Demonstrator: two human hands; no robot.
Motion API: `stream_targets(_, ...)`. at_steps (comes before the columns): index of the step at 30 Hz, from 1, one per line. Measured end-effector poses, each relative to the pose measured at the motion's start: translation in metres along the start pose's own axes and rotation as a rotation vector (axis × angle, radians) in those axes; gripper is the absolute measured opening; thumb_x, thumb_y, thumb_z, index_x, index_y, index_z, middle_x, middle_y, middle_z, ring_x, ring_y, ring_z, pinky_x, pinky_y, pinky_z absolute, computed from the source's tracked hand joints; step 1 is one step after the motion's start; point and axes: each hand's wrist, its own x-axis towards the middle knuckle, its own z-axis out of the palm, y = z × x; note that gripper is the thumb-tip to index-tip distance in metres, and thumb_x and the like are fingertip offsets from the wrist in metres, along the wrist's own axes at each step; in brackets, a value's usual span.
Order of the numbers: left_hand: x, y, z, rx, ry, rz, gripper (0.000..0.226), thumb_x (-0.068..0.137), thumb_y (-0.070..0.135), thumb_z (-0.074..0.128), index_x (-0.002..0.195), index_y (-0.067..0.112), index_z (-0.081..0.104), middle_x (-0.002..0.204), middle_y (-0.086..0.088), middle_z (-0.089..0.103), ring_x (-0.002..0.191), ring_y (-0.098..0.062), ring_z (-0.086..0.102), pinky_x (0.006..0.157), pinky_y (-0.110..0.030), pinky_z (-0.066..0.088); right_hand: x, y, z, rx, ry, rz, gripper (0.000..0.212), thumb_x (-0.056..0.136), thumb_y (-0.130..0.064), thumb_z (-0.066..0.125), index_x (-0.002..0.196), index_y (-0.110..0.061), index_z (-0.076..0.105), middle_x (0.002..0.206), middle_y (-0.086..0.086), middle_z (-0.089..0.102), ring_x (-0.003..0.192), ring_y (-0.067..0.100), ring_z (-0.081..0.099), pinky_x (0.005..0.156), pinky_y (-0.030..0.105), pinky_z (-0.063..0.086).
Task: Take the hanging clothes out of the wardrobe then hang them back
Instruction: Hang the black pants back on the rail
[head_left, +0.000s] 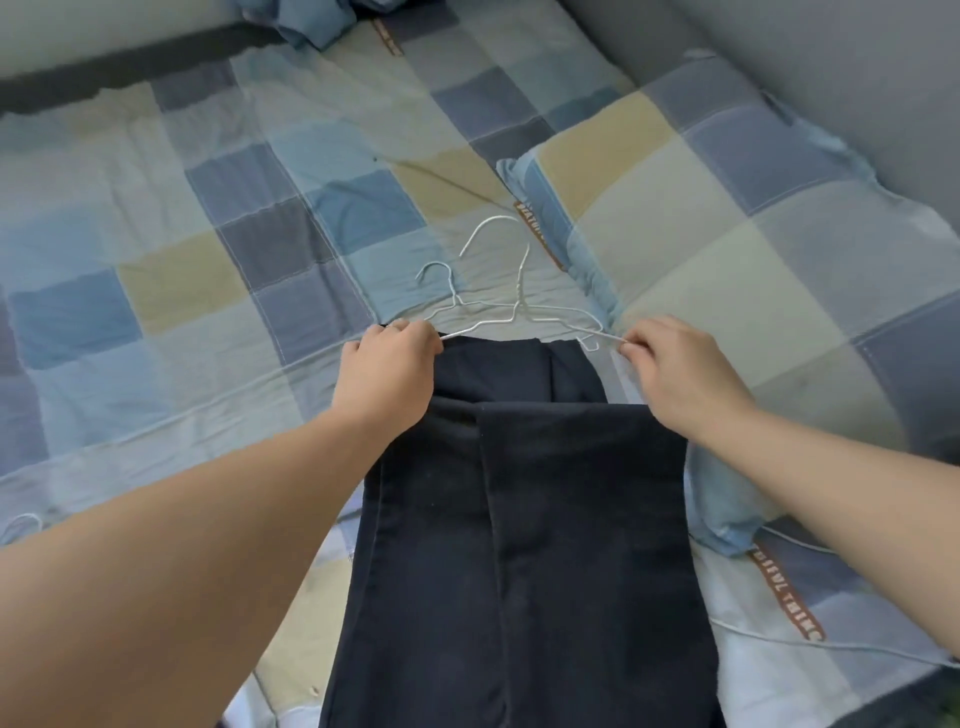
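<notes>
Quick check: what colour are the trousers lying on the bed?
Dark navy, almost black, plain with no pattern: the trousers show clearly in the head view.

Two hangers (453, 291) (521, 283), one dark garment (524, 519), two hands (387, 366) (675, 366)

- Trousers (519, 519) lay on the bed (182, 260), between the forearms.
- Hangers (521, 280) lay at the trousers' far end, hooks pointing away, one left of the other.
- Left hand (387, 369) gripped their left end; right hand (675, 369) pinched their right end.
- Pillow (727, 234) lay right of the hangers; cable (779, 636) right of the trousers.
</notes>
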Motion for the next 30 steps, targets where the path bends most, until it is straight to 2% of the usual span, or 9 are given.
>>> stream_targets(3, -0.025, 0.007, -0.036, -0.009, 0.023, 0.059, 0.028, 0.102, 0.012, 0.036, 0.115, 0.023, 0.059, 0.115, 0.001, 0.059, 0.104, -0.027, 0.050, 0.083, -0.035, 0.027, -0.036, -0.018, -0.039, 0.008, -0.003, 0.026, 0.018, 0.098, -0.019, 0.050, 0.081, -0.020, 0.057, 0.084, -0.006, 0.053, 0.082, 0.024, 0.053, 0.073, 0.042, 0.047)
stream_targets(6, -0.057, 0.013, -0.074, -0.023, 0.000, 0.121, 0.026, 0.103, 0.013, 0.036, 0.112, 0.023, 0.058, 0.114, 0.001, 0.059, 0.102, -0.026, 0.050, 0.081, -0.034, 0.026, -0.081, -0.046, -0.077, 0.024, 0.006, 0.055, 0.019, 0.099, -0.021, 0.050, 0.082, -0.023, 0.057, 0.085, -0.007, 0.053, 0.082, 0.021, 0.053, 0.072, 0.041, 0.047)
stream_targets(14, -0.199, 0.029, -0.196, -0.058, -0.057, 0.307, 0.024, 0.105, 0.022, 0.038, 0.109, 0.024, 0.062, 0.109, 0.001, 0.060, 0.100, -0.029, 0.052, 0.083, -0.040, 0.040, -0.256, -0.150, -0.174, 0.054, 0.155, 0.206, 0.018, 0.100, -0.022, 0.049, 0.089, -0.016, 0.063, 0.087, -0.003, 0.054, 0.080, 0.024, 0.055, 0.071, 0.046, 0.049)
stream_targets(18, -0.281, 0.038, -0.245, -0.143, -0.062, 0.401, 0.025, 0.105, 0.023, 0.040, 0.107, 0.021, 0.065, 0.107, 0.000, 0.060, 0.095, -0.029, 0.051, 0.083, -0.041, 0.043, -0.358, -0.204, -0.209, 0.110, 0.257, 0.312, 0.016, 0.100, -0.021, 0.052, 0.093, -0.015, 0.066, 0.088, -0.004, 0.055, 0.083, 0.022, 0.055, 0.074, 0.040, 0.047)
stream_targets(22, -0.357, 0.051, -0.275, -0.308, -0.063, 0.454, 0.023, 0.104, 0.020, 0.045, 0.106, 0.017, 0.068, 0.103, 0.000, 0.059, 0.094, -0.028, 0.050, 0.085, -0.039, 0.042, -0.453, -0.253, -0.232, 0.163, 0.422, 0.422, 0.015, 0.098, -0.015, 0.054, 0.097, -0.010, 0.068, 0.090, -0.005, 0.054, 0.085, 0.018, 0.054, 0.076, 0.034, 0.044)
stream_targets(27, -0.434, 0.068, -0.290, -0.388, -0.099, 0.583, 0.022, 0.103, 0.022, 0.049, 0.106, 0.020, 0.070, 0.102, 0.008, 0.059, 0.094, -0.024, 0.052, 0.086, -0.039, 0.044, -0.563, -0.290, -0.244, 0.177, 0.560, 0.561, 0.013, 0.097, -0.017, 0.057, 0.096, -0.013, 0.070, 0.089, -0.004, 0.059, 0.084, 0.018, 0.057, 0.078, 0.039, 0.050)
stream_targets(30, -0.471, 0.084, -0.294, -0.428, -0.155, 0.663, 0.020, 0.103, 0.024, 0.051, 0.105, 0.021, 0.071, 0.099, 0.012, 0.058, 0.096, -0.021, 0.053, 0.087, -0.035, 0.044, -0.621, -0.303, -0.249, 0.192, 0.655, 0.631, 0.012, 0.095, -0.015, 0.060, 0.092, -0.015, 0.071, 0.086, -0.008, 0.059, 0.081, 0.014, 0.058, 0.076, 0.036, 0.050)
